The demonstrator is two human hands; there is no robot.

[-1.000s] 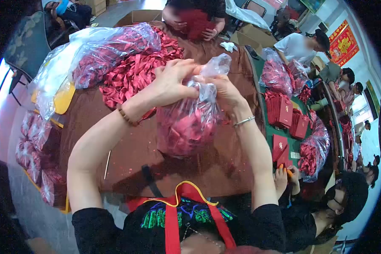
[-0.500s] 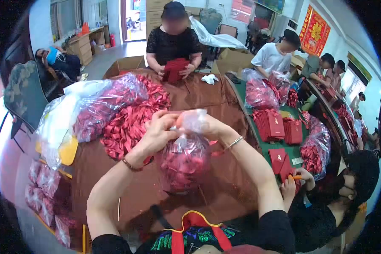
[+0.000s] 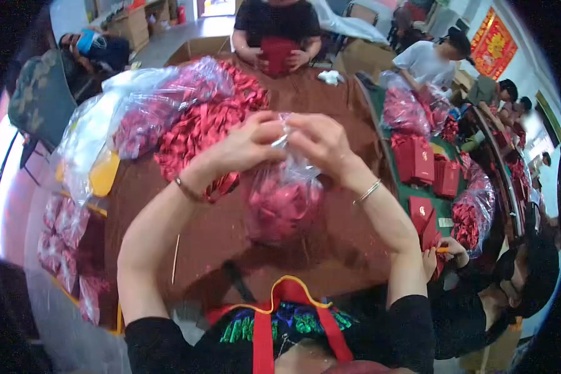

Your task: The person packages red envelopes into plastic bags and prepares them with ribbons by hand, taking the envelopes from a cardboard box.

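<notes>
A clear plastic bag [image 3: 285, 202] filled with red ribbon pieces hangs upright over the brown-covered table [image 3: 336, 249]. My left hand [image 3: 260, 138] pinches the gathered neck of the bag from the left. From the right, my right hand [image 3: 323, 144] closes on the same twisted neck, its fingers a little blurred. Both hands meet at the bag's top, close together. Just beyond my left hand lies a loose heap of red ribbons [image 3: 193, 134], partly spilling from a large clear bag [image 3: 146, 112].
A person [image 3: 277, 25] across the table holds a dark red stack. Red boxes [image 3: 412, 161] and ribbon bags [image 3: 406, 112] stand on the green table at right, with co-workers alongside. Small filled bags [image 3: 65, 240] lie lower left. A thin stick [image 3: 176, 258] lies near the front.
The view has tilted down. My fingers have shifted around the bag's neck, which now shows as a narrow twist between both hands.
</notes>
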